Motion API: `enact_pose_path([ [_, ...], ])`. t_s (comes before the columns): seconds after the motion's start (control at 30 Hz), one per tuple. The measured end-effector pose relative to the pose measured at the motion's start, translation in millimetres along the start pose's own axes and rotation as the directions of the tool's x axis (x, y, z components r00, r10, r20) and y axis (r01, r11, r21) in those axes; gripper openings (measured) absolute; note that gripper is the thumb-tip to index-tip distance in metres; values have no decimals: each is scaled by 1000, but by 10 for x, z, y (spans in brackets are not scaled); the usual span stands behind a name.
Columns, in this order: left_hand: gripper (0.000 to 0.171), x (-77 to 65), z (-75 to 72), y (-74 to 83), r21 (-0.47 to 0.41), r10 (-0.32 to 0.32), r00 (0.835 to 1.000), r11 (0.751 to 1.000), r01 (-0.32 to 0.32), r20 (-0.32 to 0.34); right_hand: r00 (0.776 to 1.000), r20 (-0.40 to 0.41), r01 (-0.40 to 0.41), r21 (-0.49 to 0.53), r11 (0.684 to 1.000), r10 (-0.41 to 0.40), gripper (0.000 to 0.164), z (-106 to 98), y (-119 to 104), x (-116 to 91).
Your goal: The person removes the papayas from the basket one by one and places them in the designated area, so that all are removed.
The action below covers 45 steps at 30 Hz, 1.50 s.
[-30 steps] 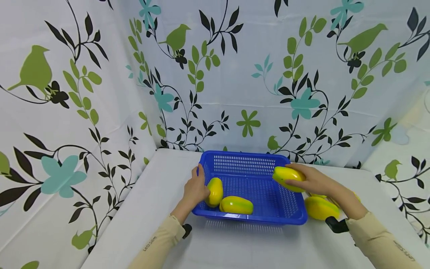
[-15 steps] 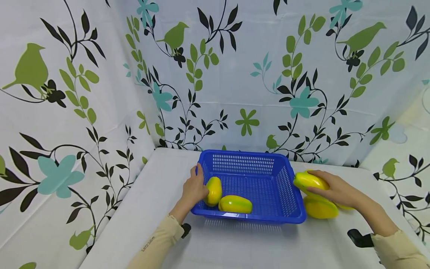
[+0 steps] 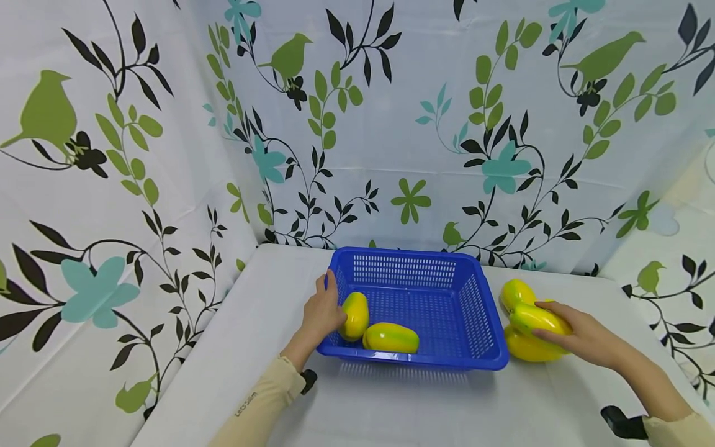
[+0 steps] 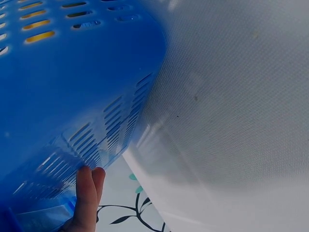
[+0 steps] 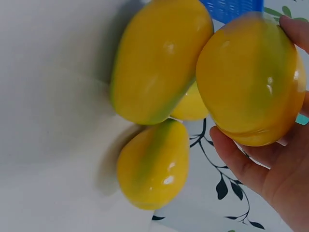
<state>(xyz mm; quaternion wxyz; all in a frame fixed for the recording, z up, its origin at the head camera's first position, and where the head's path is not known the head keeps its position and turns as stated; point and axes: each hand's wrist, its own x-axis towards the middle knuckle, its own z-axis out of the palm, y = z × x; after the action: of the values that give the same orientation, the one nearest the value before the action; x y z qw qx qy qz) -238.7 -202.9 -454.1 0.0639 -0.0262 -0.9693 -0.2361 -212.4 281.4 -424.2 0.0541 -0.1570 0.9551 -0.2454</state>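
Observation:
My left hand [image 3: 324,310] grips the left rim of a blue plastic basket [image 3: 413,357]; the left wrist view shows its fingers [image 4: 87,191] against the outer slotted wall. Two yellow mangoes lie inside: one upright mango [image 3: 354,316] beside that hand, one sideways mango [image 3: 391,338] along the front wall. To the right of the basket, my right hand [image 3: 592,338] holds another yellow-green mango [image 3: 539,319] between thumb and fingers. It overlaps several mangoes on the table: a large mango [image 5: 161,60], a smaller mango [image 5: 154,164] and a partly hidden mango [image 5: 192,104].
The basket stands on a white-covered table [image 3: 402,410]. Behind it and at both sides hangs a white curtain [image 3: 380,149] printed with birds, leaves and flowers. The basket's right wall [image 3: 486,310] stands between its inside and the mangoes on the table.
My right hand, holding the mango, has moved right from above the basket's right rim to over the mangoes on the table. The left hand has stayed on the rim.

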Motion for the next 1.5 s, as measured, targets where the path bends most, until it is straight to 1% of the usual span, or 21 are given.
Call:
enact_pose_path([
  [0.2,91,-11,-13,4,-3,-10,1000,1000,10,7,1000,-15,-15,-18,1000,15,65,-12,86,-73],
  [0.5,91,-15,-17,9,0,-7,1000,1000,7,10,997,-16,-76,-43,996,75,67,-46,278,-200],
  [0.67,91,-17,-13,-2,-4,-5,1000,1000,5,8,995,-14,-102,-36,994,101,69,-40,392,-246],
  [0.93,92,-12,-7,-12,-13,-7,1000,1000,7,5,991,-4,-136,-41,990,136,70,-56,553,-262],
  [1.1,92,-9,-1,-12,-13,-7,1000,1000,7,6,984,-1,-180,-60,982,180,74,-45,634,-271],
  [1.37,92,5,-9,-4,-6,-13,1000,1000,13,10,984,-34,-179,-96,979,177,78,-14,707,-268],
  [1.5,92,5,-20,3,-6,-21,1000,1000,21,18,978,-27,-209,-117,971,207,81,1,739,-286],
])
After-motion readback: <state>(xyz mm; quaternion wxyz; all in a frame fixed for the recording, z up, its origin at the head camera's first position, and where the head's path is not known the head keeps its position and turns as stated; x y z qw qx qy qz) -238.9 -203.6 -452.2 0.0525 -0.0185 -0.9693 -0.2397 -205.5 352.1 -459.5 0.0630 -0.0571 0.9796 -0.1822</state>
